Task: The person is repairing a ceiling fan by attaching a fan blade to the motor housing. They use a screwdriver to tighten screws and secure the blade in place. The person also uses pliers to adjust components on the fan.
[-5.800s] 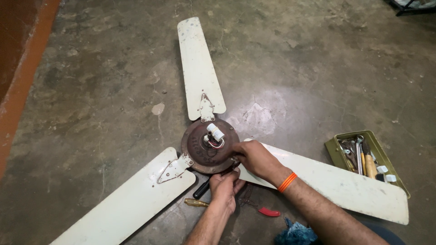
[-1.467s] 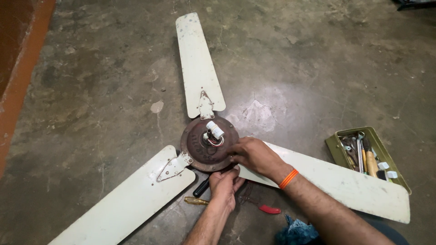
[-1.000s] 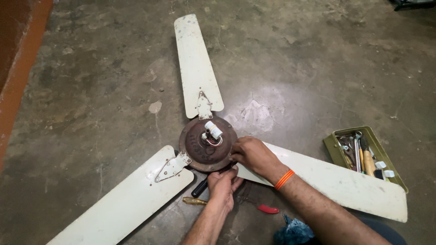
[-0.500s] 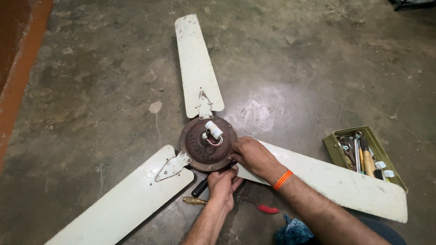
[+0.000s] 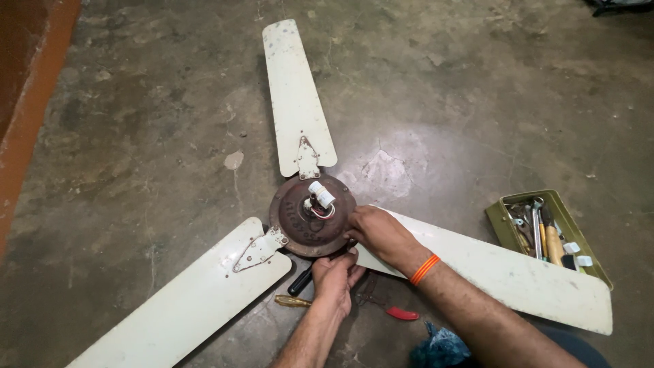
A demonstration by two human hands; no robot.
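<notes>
A three-bladed ceiling fan lies on the concrete floor, its rusty brown motor hub (image 5: 303, 219) facing up with a white wire connector at the centre. My right hand (image 5: 377, 234) rests on the hub's right edge, over the root of the right cream blade (image 5: 518, 276). My left hand (image 5: 336, 274) is closed at the hub's lower edge on a black-handled tool (image 5: 300, 281) whose handle sticks out to the lower left; its tip is hidden under my hands. An orange band circles my right wrist.
A green metal tin (image 5: 548, 232) with several hand tools sits at the right. Red-handled pliers (image 5: 394, 310) and a yellow-handled screwdriver (image 5: 291, 300) lie by my left forearm. A blue cloth (image 5: 437, 347) is at the bottom. A red-brown raised edge (image 5: 27, 102) runs along the left.
Almost nothing differs; both hands stay at the hub's lower right edge, and the view has shifted only slightly.
</notes>
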